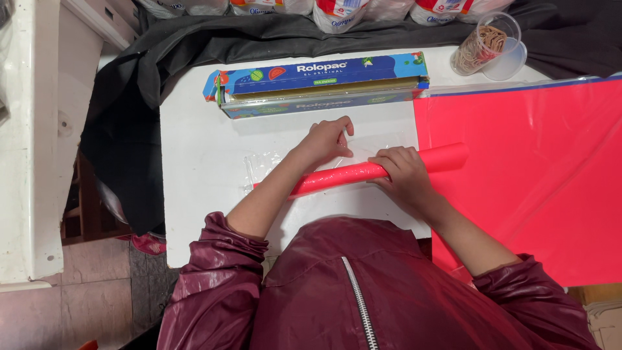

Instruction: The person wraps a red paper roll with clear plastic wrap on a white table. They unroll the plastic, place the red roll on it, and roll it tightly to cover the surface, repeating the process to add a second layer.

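A red paper roll [343, 175] lies across a sheet of clear plastic film [265, 163] on the white table [194, 155]. My left hand [324, 139] presses flat on the film just behind the roll, fingers spread. My right hand [403, 174] rests over the roll near its right end, fingers curled on it. The roll's bare red end [447, 157] sticks out to the right of that hand. The left part of the roll looks wrapped in shiny film.
A long blue film dispenser box [317, 84] lies open at the table's far side. A large red sheet [538, 175] covers the right. A clear cup of rubber bands [483, 42] lies tipped at back right. Dark cloth [129, 116] drapes the left edge.
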